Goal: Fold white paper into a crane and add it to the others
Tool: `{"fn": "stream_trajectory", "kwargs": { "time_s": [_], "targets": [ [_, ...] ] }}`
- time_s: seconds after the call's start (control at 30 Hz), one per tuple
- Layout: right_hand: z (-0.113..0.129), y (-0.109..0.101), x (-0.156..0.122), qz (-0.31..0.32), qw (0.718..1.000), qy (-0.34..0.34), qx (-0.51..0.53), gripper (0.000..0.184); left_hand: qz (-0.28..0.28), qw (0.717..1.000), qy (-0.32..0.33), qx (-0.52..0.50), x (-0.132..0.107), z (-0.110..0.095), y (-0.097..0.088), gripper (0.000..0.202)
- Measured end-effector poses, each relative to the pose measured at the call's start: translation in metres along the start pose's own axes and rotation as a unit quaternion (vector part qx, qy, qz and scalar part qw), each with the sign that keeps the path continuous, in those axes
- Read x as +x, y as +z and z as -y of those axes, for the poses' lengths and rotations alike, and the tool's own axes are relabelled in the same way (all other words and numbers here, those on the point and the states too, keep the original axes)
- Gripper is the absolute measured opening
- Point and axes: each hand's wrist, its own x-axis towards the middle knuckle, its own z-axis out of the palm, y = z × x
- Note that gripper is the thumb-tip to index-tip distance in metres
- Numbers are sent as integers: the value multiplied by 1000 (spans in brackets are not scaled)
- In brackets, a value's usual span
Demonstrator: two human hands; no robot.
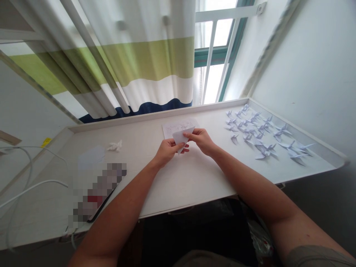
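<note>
- Left grip (167, 149) and right grip (204, 140): both pinching the folded paper (178, 137), above the desk (180, 181), between near and far edges.
- Likely light, easily creased; best held by its edges.
- Paper cranes (259, 135) toward the desk's right edge.

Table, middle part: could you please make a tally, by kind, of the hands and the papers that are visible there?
Hands: 2, the left hand and the right hand
Folded paper: 1, held in both
Marked sheet: 1 visible, behind them
Total: 4
</note>
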Motion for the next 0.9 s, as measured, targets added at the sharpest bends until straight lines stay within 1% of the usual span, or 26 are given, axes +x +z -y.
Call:
{"fn": "stream_trajectory", "kwargs": {
  "time_s": [0.17,0.33,0.47,0.6,0.7,0.8,0.9],
  "targets": [
    [-4,-2,1,17,1000,10,8,38,12,1000,-4,-19,0,-1,-1,48],
    [-3,-2,1,37,999,18,16,40,-17,1000,-7,-17,-1,-3,-1,46],
    [-1,0,1,30,999,3,27,39,-33,999,-12,-18,-2,-5,1,46],
    [-1,1,1,31,999,0,29,41,-39,999,-6,-9,-2,-6,1,49],
    [-2,0,1,21,999,-5,24,40,-19,999,-16,21,-2,-4,0,51],
    [-2,-1,2,6,1000,-11,15,38,27,998,-48,42,-2,-2,-2,55],
    [-2,-1,2,-8,1000,-8,15,39,56,995,-62,46,-3,0,-3,55]
  ]
}}
